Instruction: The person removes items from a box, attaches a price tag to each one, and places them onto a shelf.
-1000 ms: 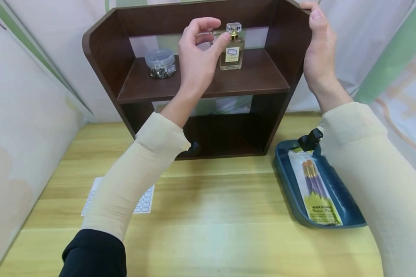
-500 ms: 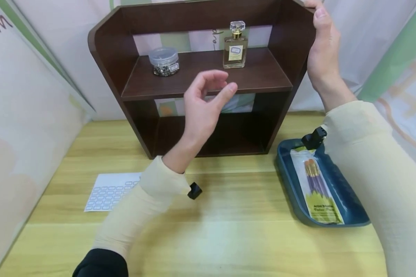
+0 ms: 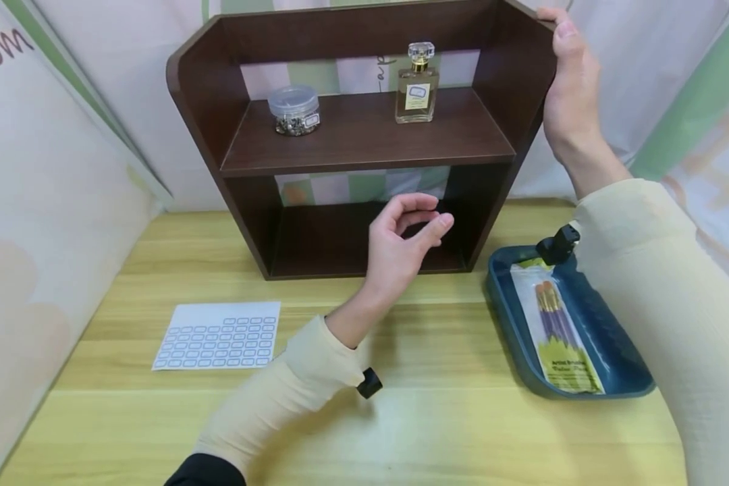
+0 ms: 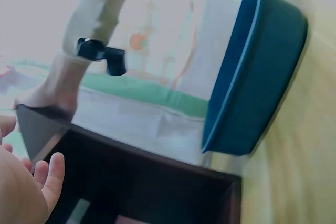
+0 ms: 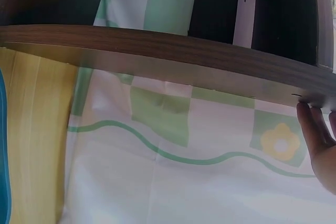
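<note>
A dark brown two-tier wooden shelf (image 3: 364,165) stands on the table. On its upper board are a glass perfume bottle (image 3: 416,94) with a small label, towards the right, and a round clear-lidded jar (image 3: 294,111) of small dark pieces, towards the left. My left hand (image 3: 397,246) is in the air in front of the lower tier, fingers loosely bent and holding nothing. My right hand (image 3: 574,94) grips the upper front edge of the shelf's right side panel; in the right wrist view its fingers (image 5: 315,129) touch the panel's outer face.
A sheet of blue-framed labels (image 3: 219,335) lies at the left of the table (image 3: 437,432). To the right sits a blue tray (image 3: 628,364) holding a pack of paint brushes (image 3: 555,331). Patterned cloth (image 3: 85,135) hangs behind and beside the shelf.
My left hand has come down from beside the perfume bottle to the front of the lower tier, then shifted right. The label sheet is uncovered. My right hand stays on the shelf.
</note>
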Motion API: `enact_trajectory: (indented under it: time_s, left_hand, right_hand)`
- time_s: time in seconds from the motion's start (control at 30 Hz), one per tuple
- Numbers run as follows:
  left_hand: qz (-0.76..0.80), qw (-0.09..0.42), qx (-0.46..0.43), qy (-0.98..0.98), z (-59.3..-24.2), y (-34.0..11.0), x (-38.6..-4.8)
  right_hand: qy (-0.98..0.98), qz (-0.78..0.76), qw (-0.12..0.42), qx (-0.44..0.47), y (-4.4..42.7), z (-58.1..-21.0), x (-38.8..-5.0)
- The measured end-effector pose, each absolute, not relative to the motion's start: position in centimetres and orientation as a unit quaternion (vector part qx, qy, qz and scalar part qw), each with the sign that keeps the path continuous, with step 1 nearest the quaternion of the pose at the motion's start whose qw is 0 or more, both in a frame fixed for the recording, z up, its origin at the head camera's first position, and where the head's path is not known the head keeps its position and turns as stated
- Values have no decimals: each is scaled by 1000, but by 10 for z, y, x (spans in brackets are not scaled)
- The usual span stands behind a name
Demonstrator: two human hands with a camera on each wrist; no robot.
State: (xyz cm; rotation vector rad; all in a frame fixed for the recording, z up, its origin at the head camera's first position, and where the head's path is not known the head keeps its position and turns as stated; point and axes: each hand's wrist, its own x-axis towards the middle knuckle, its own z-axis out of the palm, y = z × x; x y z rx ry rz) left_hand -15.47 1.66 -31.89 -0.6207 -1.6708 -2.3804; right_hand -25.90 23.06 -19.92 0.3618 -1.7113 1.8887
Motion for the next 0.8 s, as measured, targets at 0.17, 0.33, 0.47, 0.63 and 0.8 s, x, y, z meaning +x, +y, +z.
enact_trajectory:
  time_s: [0.17,0.33,0.47,0.63,0.8]
  left_hand:
    - [-807,38,-199,-555,-333,32,-149]
    - [-810,1,-187,-556,-349,49,-144]
    - [-807,-26,-186,-560,-360,60,-141]
    - [-802,-50,-173,-570,-370,68,-141]
    - [-802,-66,-151,-574,-377,72,-142]
  right_hand:
    - [-658,695,262,121,236,-199,-251]
    - [-724,642,236,95,242,-198,-239]
    - [-756,615,214,61,248,-201,-227]
    - [-728,655,194,56,255,-216,-214]
    - [-754,620,206,69,265,-236,-202]
